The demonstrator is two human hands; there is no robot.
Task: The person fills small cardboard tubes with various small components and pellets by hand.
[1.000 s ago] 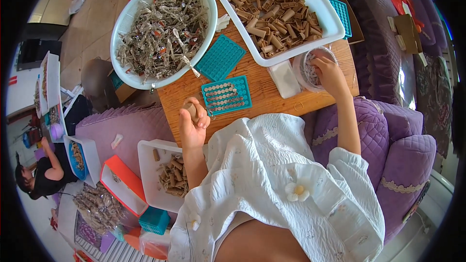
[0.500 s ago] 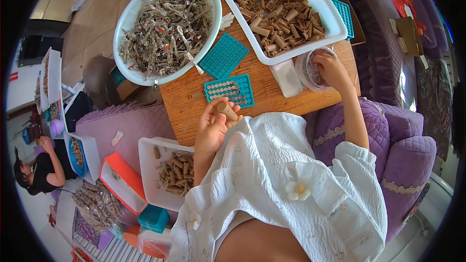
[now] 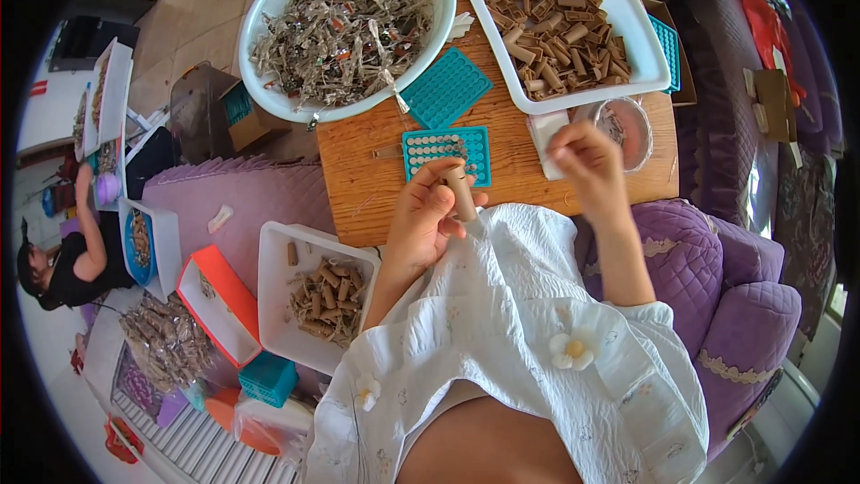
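The right hand (image 3: 588,168) had moved out of the clear tub (image 3: 639,136) near the right edge of the worktop (image 3: 358,206), too blurred to tell whether it pinched anything. The left hand (image 3: 421,220) clamped a brown tube (image 3: 462,197) over the near edge — tilted, perhaps keeping its end reachable.

1 held tube (image 3: 461,198), 1 basin (image 3: 247,47), 1 tbl (image 3: 356,208)

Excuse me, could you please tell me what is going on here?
The person's left hand holds a brown cardboard tube close to a teal tray partly filled with small round pieces. The right hand, blurred, is near a clear round tub; whether it holds anything is unclear. Farther back are a pale basin heaped with wrapped pieces and a white bin of similar brown tubes.
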